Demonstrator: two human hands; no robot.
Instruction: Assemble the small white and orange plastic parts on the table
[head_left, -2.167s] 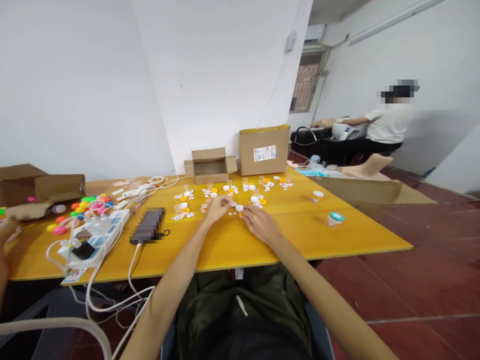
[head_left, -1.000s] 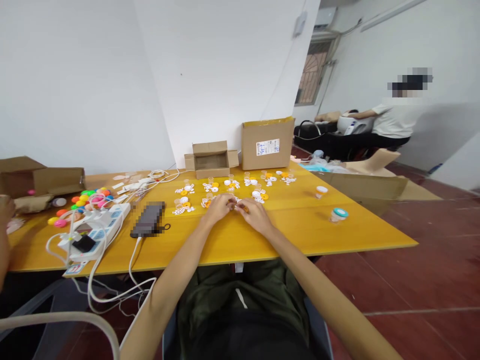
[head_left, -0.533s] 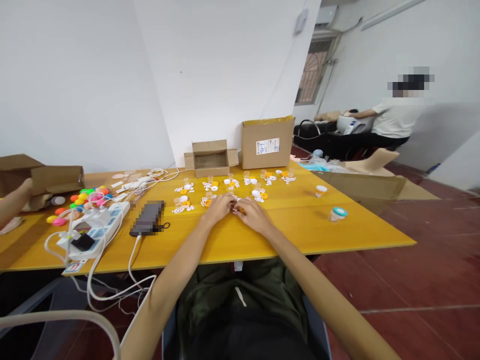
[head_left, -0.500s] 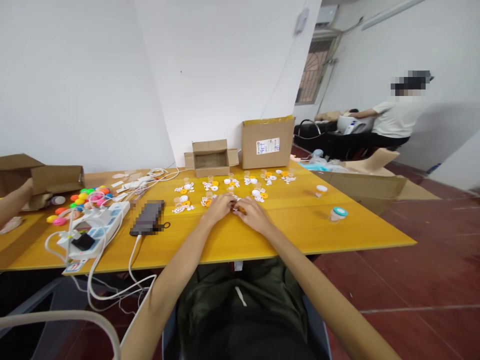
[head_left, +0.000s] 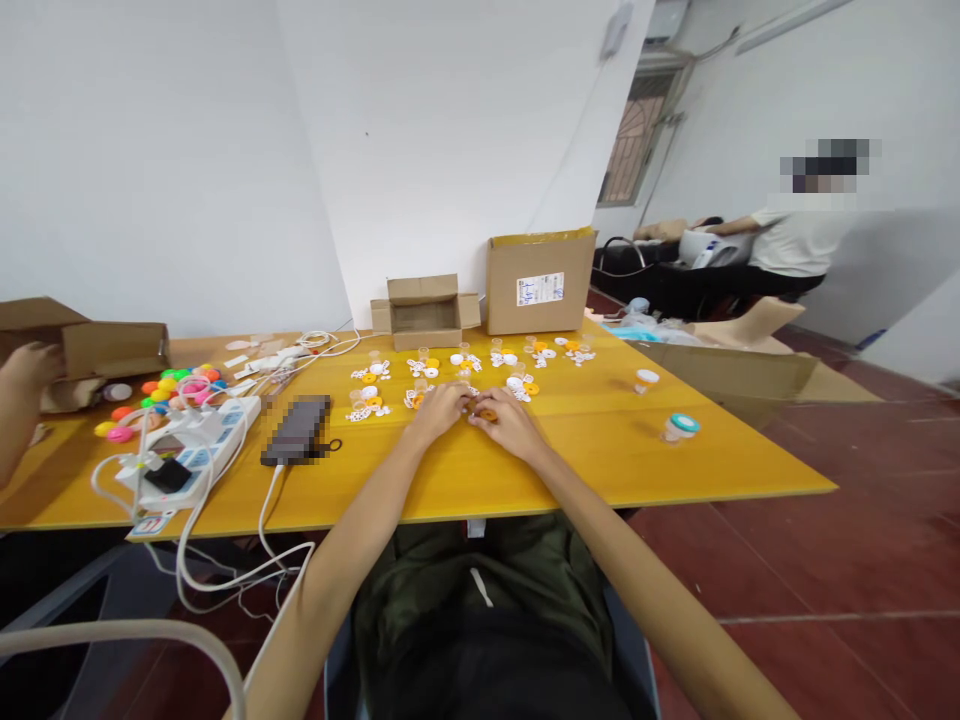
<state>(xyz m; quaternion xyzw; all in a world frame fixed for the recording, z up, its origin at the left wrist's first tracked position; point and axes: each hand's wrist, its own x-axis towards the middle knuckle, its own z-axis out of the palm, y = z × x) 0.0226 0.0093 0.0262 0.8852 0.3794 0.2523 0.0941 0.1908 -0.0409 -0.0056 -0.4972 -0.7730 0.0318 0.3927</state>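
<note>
At mid-frame on the smooth yellow table [head_left: 570, 470], the right hand [head_left: 512, 420] curls narrowly around a round orange disc [head_left: 487, 414]; whether it grips it is unclear. The left hand [head_left: 444, 405] is bent beside it, its fingertips hidden, so its hold cannot be told. Right of centre stands a clear plastic cup with a teal lid [head_left: 681, 428]. Beyond the hands lie small white pieces [head_left: 366, 411], too tiny to make out, before an open cardboard box [head_left: 426, 322].
</note>
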